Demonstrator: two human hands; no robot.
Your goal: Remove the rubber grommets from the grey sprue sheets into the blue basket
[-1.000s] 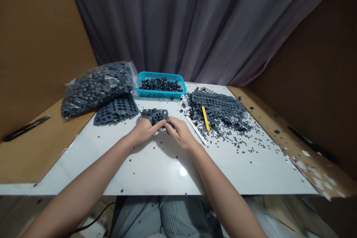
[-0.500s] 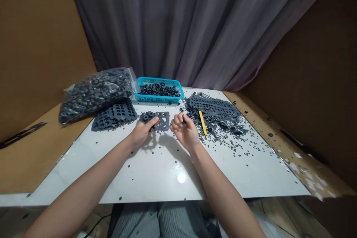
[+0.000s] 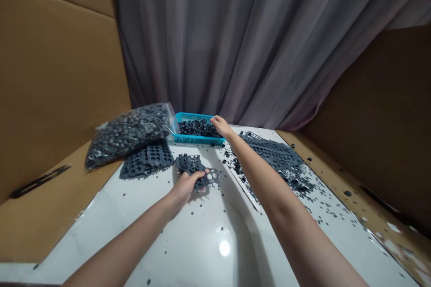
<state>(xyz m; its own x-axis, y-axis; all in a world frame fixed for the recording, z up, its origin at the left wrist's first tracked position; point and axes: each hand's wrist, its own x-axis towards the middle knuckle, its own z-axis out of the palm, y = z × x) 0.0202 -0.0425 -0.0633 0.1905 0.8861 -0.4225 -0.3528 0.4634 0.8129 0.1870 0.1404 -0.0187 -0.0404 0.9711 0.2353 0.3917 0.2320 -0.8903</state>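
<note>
My left hand [image 3: 186, 186] grips a dark grey rubber sheet [image 3: 198, 171] with round holes and a few ring parts still in it, held just above the white table [image 3: 202, 242]. My right hand [image 3: 220, 125] is stretched out over the right end of the blue basket [image 3: 188, 138], fingers curled down over the small black rings [image 3: 197, 128] heaped inside. Whether it still pinches a ring I cannot tell.
A clear plastic bag [image 3: 129, 132] full of grey sheets lies at the back left, with loose punched sheets [image 3: 146, 161] in front of it. A pile of emptied grid sheets [image 3: 272, 152] and scattered black bits lies to the right. Cardboard walls and a grey curtain enclose the table.
My right hand left the sheet and reached forward to the blue basket. My left hand kept hold of the sheet. The camera tilted upward.
</note>
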